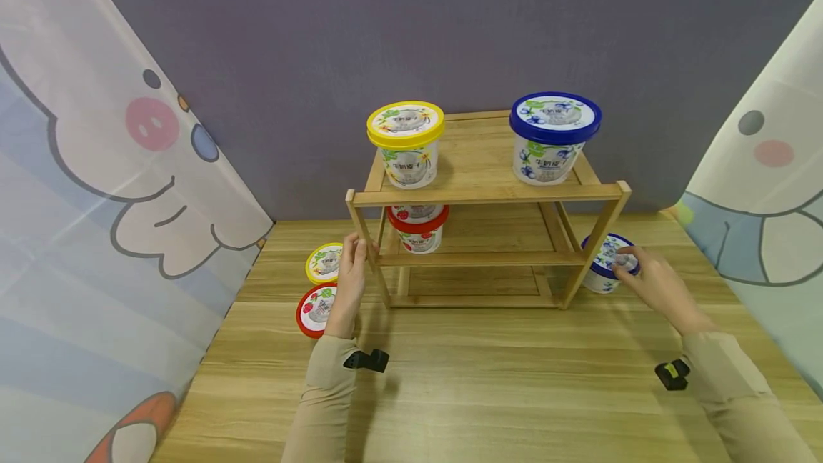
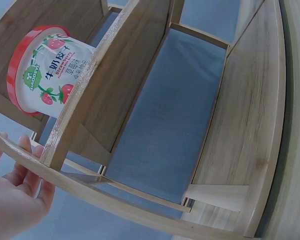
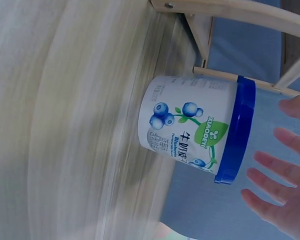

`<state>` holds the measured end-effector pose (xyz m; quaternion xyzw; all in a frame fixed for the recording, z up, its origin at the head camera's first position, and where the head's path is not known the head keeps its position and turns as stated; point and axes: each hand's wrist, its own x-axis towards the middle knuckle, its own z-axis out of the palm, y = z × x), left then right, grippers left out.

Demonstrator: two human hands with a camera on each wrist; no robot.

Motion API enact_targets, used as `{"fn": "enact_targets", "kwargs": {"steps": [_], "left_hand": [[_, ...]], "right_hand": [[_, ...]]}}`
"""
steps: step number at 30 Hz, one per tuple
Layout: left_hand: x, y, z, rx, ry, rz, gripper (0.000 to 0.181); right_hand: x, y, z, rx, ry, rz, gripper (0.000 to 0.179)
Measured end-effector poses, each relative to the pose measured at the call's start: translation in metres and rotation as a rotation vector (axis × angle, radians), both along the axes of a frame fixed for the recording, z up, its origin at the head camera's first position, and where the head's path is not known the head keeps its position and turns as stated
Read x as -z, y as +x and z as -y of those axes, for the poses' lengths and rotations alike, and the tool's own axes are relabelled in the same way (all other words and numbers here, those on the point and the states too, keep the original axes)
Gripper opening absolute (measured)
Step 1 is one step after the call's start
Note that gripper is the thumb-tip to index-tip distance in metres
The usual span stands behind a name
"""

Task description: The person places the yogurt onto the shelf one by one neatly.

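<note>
On the table [image 1: 482,377] right of the rack [image 1: 482,259], the blue-lidded tub [image 3: 187,125] should be light, slick and slightly soft-walled, best taken by its rim [image 3: 239,130] near the spread, empty right hand [image 1: 656,281]; whether the left hand [image 1: 349,270] grips the rack is unclear.

the head view looks forward-down from above; both wrist views, sideways and close, share the rack [image 1: 489,223].
</note>
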<state>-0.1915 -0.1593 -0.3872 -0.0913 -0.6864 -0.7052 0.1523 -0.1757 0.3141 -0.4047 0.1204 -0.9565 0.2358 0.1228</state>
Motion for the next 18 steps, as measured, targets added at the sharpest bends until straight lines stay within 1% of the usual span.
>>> {"fn": "enact_targets", "kwargs": {"steps": [5, 7, 12, 18], "left_hand": [[0.000, 0.001, 0.000, -0.001, 0.002, 0.003, 0.033], [0.000, 0.001, 0.000, -0.002, 0.001, -0.001, 0.034], [0.000, 0.001, 0.000, 0.003, -0.007, -0.019, 0.039], [0.002, 0.000, 0.000, 0.005, 0.003, -0.020, 0.044]], "right_hand": [[0.002, -0.007, -0.001, 0.010, 0.015, 0.040, 0.046], [0.004, -0.009, -0.002, 0.007, 0.021, 0.065, 0.052], [0.008, -0.016, -0.002, -0.006, 0.039, 0.097, 0.063], [0.013, -0.021, -0.002, -0.014, 0.047, 0.084, 0.068]]}}
